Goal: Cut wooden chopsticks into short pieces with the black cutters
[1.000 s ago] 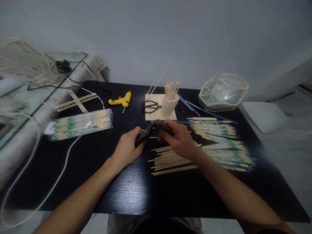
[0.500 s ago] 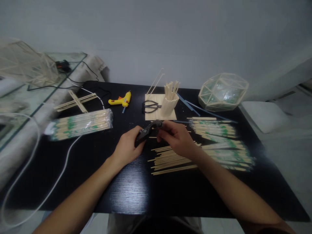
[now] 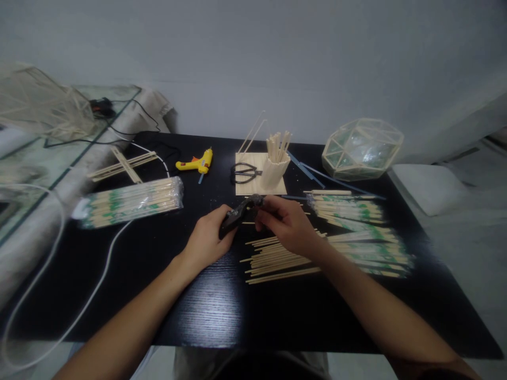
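Note:
A black curved tool (image 3: 236, 215) is held over the middle of the black table (image 3: 158, 295). My left hand (image 3: 209, 236) is wrapped round its lower left part. Closed at the tool's upper right end is my right hand (image 3: 288, 222); its fingertips are pinched together, and what they grip is too small to name. Loose wooden sticks (image 3: 273, 258) lie under and beside my right hand. Behind the hands, a wooden cup (image 3: 273, 173) full of upright sticks stands on a light wooden board (image 3: 253, 158), with black-handled scissors (image 3: 245, 173) beside it.
A yellow glue gun (image 3: 196, 162) lies at the back left, near crossed sticks (image 3: 124, 164) and a wrapped stick bundle (image 3: 132, 201). Opened stick packs (image 3: 368, 245) lie on the right. Behind them sits a geometric frame (image 3: 363, 149). A white cable (image 3: 109, 258) loops at left.

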{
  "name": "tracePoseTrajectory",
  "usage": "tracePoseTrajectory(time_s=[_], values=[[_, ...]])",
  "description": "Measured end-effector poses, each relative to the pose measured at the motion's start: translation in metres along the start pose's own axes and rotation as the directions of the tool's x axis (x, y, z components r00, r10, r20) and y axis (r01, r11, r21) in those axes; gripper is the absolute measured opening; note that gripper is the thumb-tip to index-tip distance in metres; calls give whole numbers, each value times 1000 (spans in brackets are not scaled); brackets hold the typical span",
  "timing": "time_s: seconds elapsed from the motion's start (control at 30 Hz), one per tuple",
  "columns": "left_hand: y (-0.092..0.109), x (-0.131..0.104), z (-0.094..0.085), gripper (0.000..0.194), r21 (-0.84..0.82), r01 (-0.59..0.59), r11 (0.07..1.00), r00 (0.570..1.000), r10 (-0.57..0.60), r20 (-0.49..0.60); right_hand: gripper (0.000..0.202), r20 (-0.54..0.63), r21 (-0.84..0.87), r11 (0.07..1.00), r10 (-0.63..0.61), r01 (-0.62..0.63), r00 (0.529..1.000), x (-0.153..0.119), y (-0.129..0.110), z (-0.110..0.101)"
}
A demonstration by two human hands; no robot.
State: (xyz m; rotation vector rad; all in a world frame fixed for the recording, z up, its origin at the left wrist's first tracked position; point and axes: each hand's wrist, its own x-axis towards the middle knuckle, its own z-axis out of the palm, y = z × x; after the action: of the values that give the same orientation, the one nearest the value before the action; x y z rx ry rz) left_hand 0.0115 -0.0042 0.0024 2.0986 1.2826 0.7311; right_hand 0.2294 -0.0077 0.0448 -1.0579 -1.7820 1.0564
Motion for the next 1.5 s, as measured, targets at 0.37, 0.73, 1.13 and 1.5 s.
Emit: tracePoseTrajectory(time_s=[0.37, 0.73, 1.13, 1.5], values=[[2, 0, -1, 5, -13, -12, 1000, 1000, 12, -4, 28, 40, 97, 995, 19, -23, 999, 0, 0, -1], [1, -1, -1, 9, -14, -4, 1000, 1000, 3, -14, 24, -19, 12, 1000, 6, -6, 1000, -1, -2, 2], [2, -1, -1, 18, 2, 38, 999, 999, -38, -8, 24, -44, 12, 1000, 10, -9, 999, -2, -2, 3], [0, 0, 0, 19, 33, 78, 996, 997, -77, -22, 23, -56, -20, 1000, 17, -18, 998, 0, -2, 3]])
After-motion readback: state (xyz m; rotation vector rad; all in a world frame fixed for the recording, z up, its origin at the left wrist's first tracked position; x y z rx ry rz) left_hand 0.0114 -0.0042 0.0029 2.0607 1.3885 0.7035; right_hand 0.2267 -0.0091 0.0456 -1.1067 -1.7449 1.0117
